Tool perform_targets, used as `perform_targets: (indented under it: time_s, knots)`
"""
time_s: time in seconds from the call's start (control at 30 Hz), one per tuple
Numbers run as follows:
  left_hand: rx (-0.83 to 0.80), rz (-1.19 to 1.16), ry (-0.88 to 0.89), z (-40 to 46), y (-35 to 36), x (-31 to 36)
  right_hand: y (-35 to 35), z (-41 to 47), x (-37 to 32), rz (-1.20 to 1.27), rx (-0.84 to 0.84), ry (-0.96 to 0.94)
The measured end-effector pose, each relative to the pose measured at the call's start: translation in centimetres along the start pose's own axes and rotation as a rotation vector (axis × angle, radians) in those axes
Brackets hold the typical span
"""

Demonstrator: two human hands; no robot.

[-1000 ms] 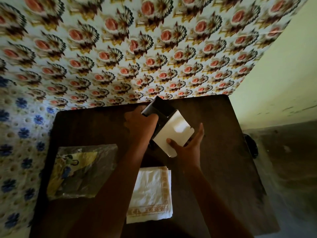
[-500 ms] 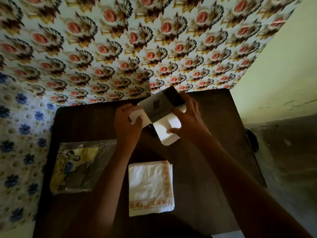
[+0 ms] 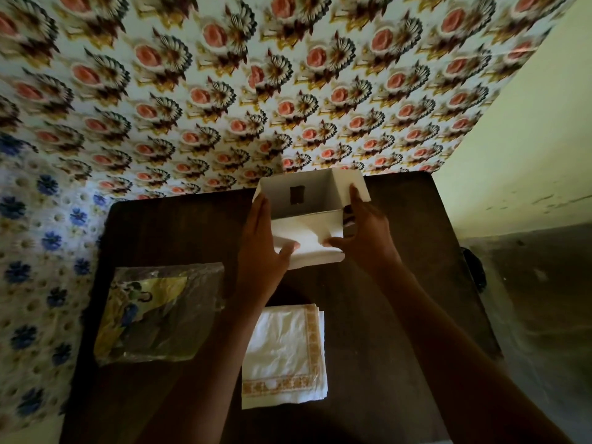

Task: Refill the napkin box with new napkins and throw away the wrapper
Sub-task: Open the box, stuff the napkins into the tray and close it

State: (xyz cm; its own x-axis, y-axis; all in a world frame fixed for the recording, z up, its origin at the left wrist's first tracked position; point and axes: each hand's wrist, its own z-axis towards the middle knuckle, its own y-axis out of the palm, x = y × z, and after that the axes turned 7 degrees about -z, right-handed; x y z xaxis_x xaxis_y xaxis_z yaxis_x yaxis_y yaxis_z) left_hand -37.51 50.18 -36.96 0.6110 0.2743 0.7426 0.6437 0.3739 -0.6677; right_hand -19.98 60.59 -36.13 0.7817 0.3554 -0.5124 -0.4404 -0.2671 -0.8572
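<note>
The white cardboard napkin box (image 3: 307, 200) is held over the far middle of the dark table (image 3: 400, 315), its open side facing me, a dark slot in its far wall and its flaps folded outward. My left hand (image 3: 262, 248) grips its left side, thumb on the near flap. My right hand (image 3: 365, 232) grips its right side, fingers on the right flap. A stack of white napkins (image 3: 285, 350) with an orange patterned border lies on the table below the box. The clear plastic wrapper (image 3: 160, 312) with a yellow printed label lies flat at the table's left.
A flower-patterned wall rises just behind the table. A blue-flowered cloth (image 3: 35, 257) hangs at the left. A plain pale wall and a grey floor (image 3: 544, 299) are at the right, with a dark object (image 3: 474, 270) by the table's right edge.
The box has turned from tilted and dark-side up until its white open inside faces me. Both hands shifted to its two sides and spread the flaps. Napkins and wrapper stayed in place.
</note>
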Motion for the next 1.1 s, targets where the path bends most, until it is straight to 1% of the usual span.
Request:
perform_targets:
  time_s: [0.07, 0.17, 0.27, 0.37, 0.43, 0.53, 0.7, 0.77, 0.97, 1.1]
  knots:
    - [0.018, 0.003, 0.035, 0.1, 0.3, -0.5, 0.8, -0.4, 0.4, -0.039, -0.001, 0.007]
    - [0.035, 0.014, 0.074, 0.5, 0.5, -1.0, 1.4, -0.6, 0.5, -0.030, 0.117, 0.065]
    - [0.018, -0.082, 0.006, 1.1, 0.8, -1.2, 1.6, 0.0, 0.8, 0.006, 0.214, 0.037]
    - [-0.017, -0.183, -0.085, 1.9, 0.8, -1.6, 1.8, 0.5, 0.4, 0.205, 0.138, 0.011]
    - [-0.030, -0.185, -0.108, 2.2, 0.6, -1.8, 2.2, 0.5, 0.0, 0.254, 0.110, 0.035]
    - [-0.012, -0.192, -0.115, 2.2, 0.4, -1.7, 2.8, 0.3, -0.3, 0.315, 0.119, 0.091]
    - [0.028, -0.205, -0.146, 1.2, -0.1, -1.7, 2.7, -1.1, -0.5, 0.320, 0.091, 0.175]
    - [0.035, -0.175, -0.150, 0.4, -0.2, -2.0, 3.0, -1.7, -0.6, 0.319, 0.099, 0.178]
    - [0.057, -0.208, -0.129, -0.1, -0.1, -2.1, 3.2, -2.2, -1.3, 0.277, 0.185, 0.188]
    - [0.067, -0.198, -0.109, 0.5, -0.1, -2.3, 3.1, -1.8, -1.2, 0.290, 0.155, 0.172]
